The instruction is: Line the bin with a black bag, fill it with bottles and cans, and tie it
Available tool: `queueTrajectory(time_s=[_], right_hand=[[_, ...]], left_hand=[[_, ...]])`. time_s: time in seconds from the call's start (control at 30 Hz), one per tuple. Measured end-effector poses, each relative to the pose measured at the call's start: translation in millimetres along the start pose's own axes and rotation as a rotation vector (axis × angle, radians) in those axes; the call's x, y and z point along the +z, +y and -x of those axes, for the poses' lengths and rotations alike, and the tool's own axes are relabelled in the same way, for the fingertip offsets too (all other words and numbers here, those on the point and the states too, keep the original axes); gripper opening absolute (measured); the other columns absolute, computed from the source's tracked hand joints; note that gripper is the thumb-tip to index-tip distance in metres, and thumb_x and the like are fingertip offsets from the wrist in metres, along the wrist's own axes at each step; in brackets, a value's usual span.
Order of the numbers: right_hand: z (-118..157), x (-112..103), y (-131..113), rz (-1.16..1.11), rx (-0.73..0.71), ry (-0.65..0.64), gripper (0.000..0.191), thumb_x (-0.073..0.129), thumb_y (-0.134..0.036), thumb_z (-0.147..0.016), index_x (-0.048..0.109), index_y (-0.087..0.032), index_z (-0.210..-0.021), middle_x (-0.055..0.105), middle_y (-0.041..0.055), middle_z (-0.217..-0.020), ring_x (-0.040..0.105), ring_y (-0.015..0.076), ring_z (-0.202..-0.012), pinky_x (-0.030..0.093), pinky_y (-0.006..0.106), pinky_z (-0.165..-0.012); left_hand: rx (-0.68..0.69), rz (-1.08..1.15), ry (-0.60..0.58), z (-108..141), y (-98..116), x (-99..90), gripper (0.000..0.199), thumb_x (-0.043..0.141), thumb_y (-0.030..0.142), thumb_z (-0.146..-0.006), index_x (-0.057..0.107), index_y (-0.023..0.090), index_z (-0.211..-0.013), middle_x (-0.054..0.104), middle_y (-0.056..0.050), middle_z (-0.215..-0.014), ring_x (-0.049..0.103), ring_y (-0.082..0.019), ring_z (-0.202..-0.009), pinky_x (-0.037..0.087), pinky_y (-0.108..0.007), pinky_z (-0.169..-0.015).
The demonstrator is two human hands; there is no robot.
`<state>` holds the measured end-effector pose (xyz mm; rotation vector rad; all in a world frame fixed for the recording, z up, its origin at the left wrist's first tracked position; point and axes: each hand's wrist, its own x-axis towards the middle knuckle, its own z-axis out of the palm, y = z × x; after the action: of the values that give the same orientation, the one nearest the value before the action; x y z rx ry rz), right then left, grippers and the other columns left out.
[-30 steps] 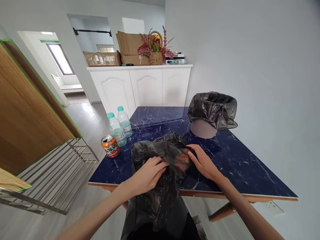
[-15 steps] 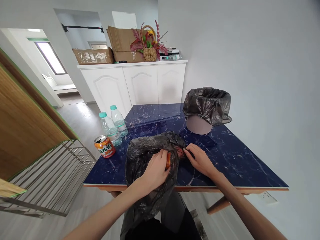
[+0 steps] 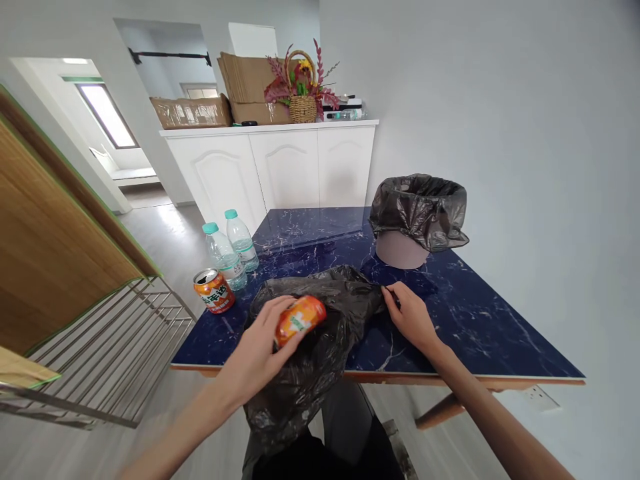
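Observation:
An orange-red can (image 3: 303, 317) lies tilted in my left hand (image 3: 260, 339), over the crumpled black plastic bag (image 3: 345, 297). The bag spreads across the table's front part and hangs over the edge toward my lap. My right hand (image 3: 411, 316) pinches the bag's right edge between thumb and fingers. A second orange can (image 3: 215, 293) stands upright at the table's left, its top facing up. Beside it are two clear bottles with teal caps, one nearer (image 3: 225, 259) and one behind (image 3: 243, 241).
A bin (image 3: 403, 251) lined with a black bag stands at the back right of the blue table (image 3: 480, 320). Behind is a white cabinet (image 3: 220, 170) with boxes and a flower basket (image 3: 303, 109). A metal rack (image 3: 150, 333) is at left.
My left hand has moved left and up, bringing the can out of the bag's folds into plain view. My right hand has shifted slightly right, with the bag's edge pulled along.

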<state>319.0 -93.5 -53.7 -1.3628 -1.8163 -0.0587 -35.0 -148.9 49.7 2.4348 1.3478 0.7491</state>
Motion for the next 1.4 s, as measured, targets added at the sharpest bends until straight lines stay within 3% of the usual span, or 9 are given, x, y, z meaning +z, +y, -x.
queueTrajectory(time_s=[0.1,0.27,0.4,0.5,0.8,1.03,1.2,1.33,1.4], right_hand=[[0,-1,-2,-0.02,-0.008,-0.012,0.034,0.036,-0.042,-0.114,0.056,-0.026,-0.092,0.063,0.0061,-0.085,0.064,0.0248,-0.082,0.049,0.038,-0.079],[2,0,-4,-0.042,-0.012,-0.016,0.034,0.036,-0.044,-0.113,0.056,-0.027,-0.092,0.064,0.006,-0.085,0.064,0.0251,-0.081,0.049,0.038,-0.079],[3,1,-4,-0.04,-0.013,-0.019,0.033,0.038,-0.044,-0.113,0.056,-0.027,-0.092,0.063,0.0054,-0.084,0.064,0.025,-0.08,0.047,0.037,-0.077],[5,1,-5,-0.035,-0.014,-0.024,0.032,0.039,-0.044,-0.112,0.056,-0.026,-0.092,0.063,0.0053,-0.083,0.064,0.0253,-0.08,0.046,0.037,-0.076],[7,0,-6,-0.028,-0.016,-0.036,0.029,0.042,-0.042,-0.112,0.054,-0.025,-0.092,0.06,0.0036,-0.083,0.062,0.0232,-0.077,0.044,0.035,-0.074],[7,1,-6,-0.044,-0.011,-0.037,0.026,0.044,-0.04,-0.111,0.055,-0.025,-0.093,0.06,0.0029,-0.083,0.062,0.0229,-0.078,0.045,0.035,-0.076],[5,-5,-15,-0.055,-0.003,0.031,0.021,0.051,-0.042,-0.108,0.059,-0.023,-0.112,0.062,0.0087,-0.103,0.064,0.0259,-0.093,0.05,0.038,-0.086],[16,-22,-57,-0.065,-0.005,0.152,0.029,0.059,-0.045,-0.103,0.056,-0.022,-0.121,0.058,0.0122,-0.115,0.061,0.0269,-0.1,0.051,0.041,-0.09],[27,-28,-87,-0.059,-0.03,0.062,0.029,0.06,-0.048,-0.102,0.053,-0.024,-0.119,0.058,0.0091,-0.107,0.061,0.0254,-0.093,0.052,0.039,-0.083]], left_hand=[[-0.131,-0.05,0.123,23,-12,-35.4,0.047,0.054,0.049,-0.103,0.049,0.025,-0.144,0.064,-0.011,-0.143,0.066,-0.028,-0.127,0.053,-0.041,-0.108],[-0.457,-0.283,0.273,64,-42,-90.2,0.06,0.056,0.066,-0.093,0.051,0.025,-0.137,0.076,-0.009,-0.123,0.076,-0.029,-0.094,0.056,-0.034,-0.073],[-0.571,-0.525,0.227,75,-57,-116.7,0.062,0.053,0.068,-0.091,0.043,0.027,-0.137,0.075,-0.005,-0.127,0.075,-0.026,-0.08,0.05,-0.032,-0.068],[-0.611,-0.685,0.127,68,-62,-127.7,0.067,0.052,0.07,-0.091,0.04,0.023,-0.138,0.077,-0.005,-0.113,0.077,-0.03,-0.081,0.045,-0.03,-0.065],[-0.474,-0.661,-0.053,26,-93,-138.2,0.086,0.065,0.06,-0.088,0.026,0.015,-0.15,0.065,-0.017,-0.148,0.075,-0.036,-0.114,0.052,-0.036,-0.077],[-0.504,-0.571,-0.036,4,-112,-132.3,0.103,0.074,0.072,-0.077,0.026,0.018,-0.151,0.065,-0.02,-0.146,0.071,-0.042,-0.123,0.054,-0.042,-0.086],[-0.491,-0.621,0.01,18,-100,-132.0,0.116,0.076,0.079,-0.074,0.026,0.013,-0.155,0.06,-0.026,-0.149,0.07,-0.049,-0.12,0.055,-0.049,-0.093],[-0.299,-0.683,0.24,48,-72,-121.8,0.083,0.066,0.066,-0.092,0.041,0.011,-0.149,0.053,-0.027,-0.153,0.065,-0.05,-0.126,0.054,-0.056,-0.099],[-0.139,-0.558,0.246,57,-58,-107.0,0.054,0.058,0.054,-0.101,0.053,0.016,-0.14,0.064,-0.02,-0.141,0.066,-0.041,-0.126,0.054,-0.053,-0.103]])
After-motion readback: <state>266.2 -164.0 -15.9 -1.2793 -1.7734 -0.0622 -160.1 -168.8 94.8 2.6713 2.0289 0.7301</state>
